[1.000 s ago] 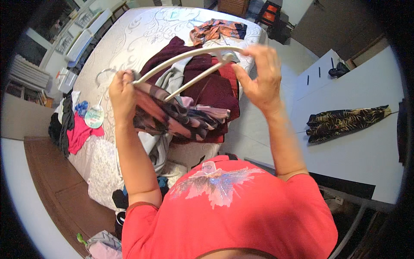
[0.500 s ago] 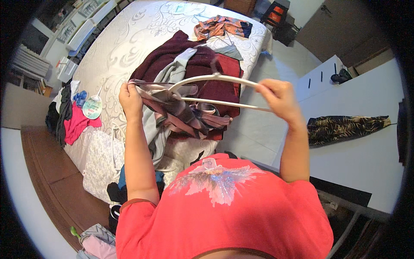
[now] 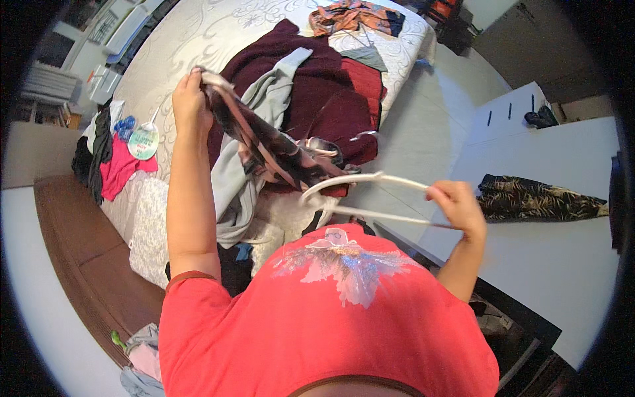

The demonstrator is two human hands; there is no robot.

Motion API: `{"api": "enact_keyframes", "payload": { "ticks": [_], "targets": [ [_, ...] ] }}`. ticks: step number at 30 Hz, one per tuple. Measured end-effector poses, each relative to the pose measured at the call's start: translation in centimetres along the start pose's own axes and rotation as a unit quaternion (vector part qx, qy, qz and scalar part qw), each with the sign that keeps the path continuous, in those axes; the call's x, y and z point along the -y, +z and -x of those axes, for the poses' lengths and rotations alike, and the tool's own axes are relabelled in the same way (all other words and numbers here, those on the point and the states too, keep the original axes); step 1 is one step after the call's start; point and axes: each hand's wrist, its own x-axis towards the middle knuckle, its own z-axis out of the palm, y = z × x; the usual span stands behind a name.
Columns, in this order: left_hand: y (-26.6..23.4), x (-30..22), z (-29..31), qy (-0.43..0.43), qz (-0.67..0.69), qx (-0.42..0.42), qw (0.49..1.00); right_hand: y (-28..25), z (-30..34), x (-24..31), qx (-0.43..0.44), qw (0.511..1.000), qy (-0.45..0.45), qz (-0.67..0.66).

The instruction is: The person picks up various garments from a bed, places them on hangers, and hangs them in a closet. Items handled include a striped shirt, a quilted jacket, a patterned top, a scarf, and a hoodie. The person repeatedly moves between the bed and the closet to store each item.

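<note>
Raised over the bed, my left hand [image 3: 192, 106] pinches one end of a dark patterned garment with pink bands [image 3: 264, 142], which slants down to the right. My right hand [image 3: 458, 208] grips one end of a white clothes hanger [image 3: 370, 177], held low in front of my chest. The hanger's far end is beside the garment's lower end; whether they touch I cannot tell. Beneath the garment lie a light grey garment [image 3: 278, 83] and a dark maroon knitted one [image 3: 331, 99], with a red cloth [image 3: 362, 86] at its right.
An orange patterned garment [image 3: 357, 18] lies at the bed's far edge. On the left are a pink garment [image 3: 126, 169] and a round hand fan [image 3: 143, 140]. A dark leaf-patterned garment [image 3: 539, 198] rests on the white cabinet [image 3: 529, 264] at right. A brown headboard [image 3: 86, 245] runs along the left.
The hanger has come away from the garment's upper end, moving down and right with my right hand. My left hand has risen slightly to the left, still holding the garment.
</note>
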Motion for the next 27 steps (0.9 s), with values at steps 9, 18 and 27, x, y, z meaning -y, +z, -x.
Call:
{"api": "enact_keyframes", "payload": {
  "ticks": [9,18,27],
  "targets": [
    [12.9,-13.8,-6.8,0.299,0.136,0.270,0.905,2.4,-8.6,-0.7,-0.241,0.962,0.020,-0.125],
    [16.6,-16.0,-8.6,0.247,0.121,0.307,0.911,-13.0,-28.1,7.1,-0.551,0.824,-0.119,-0.052],
    [12.3,6.9,-10.9,0.166,-0.391,0.346,0.837,-12.3,-31.7,1.9,-0.328,0.896,0.125,0.273]
  ]
}}
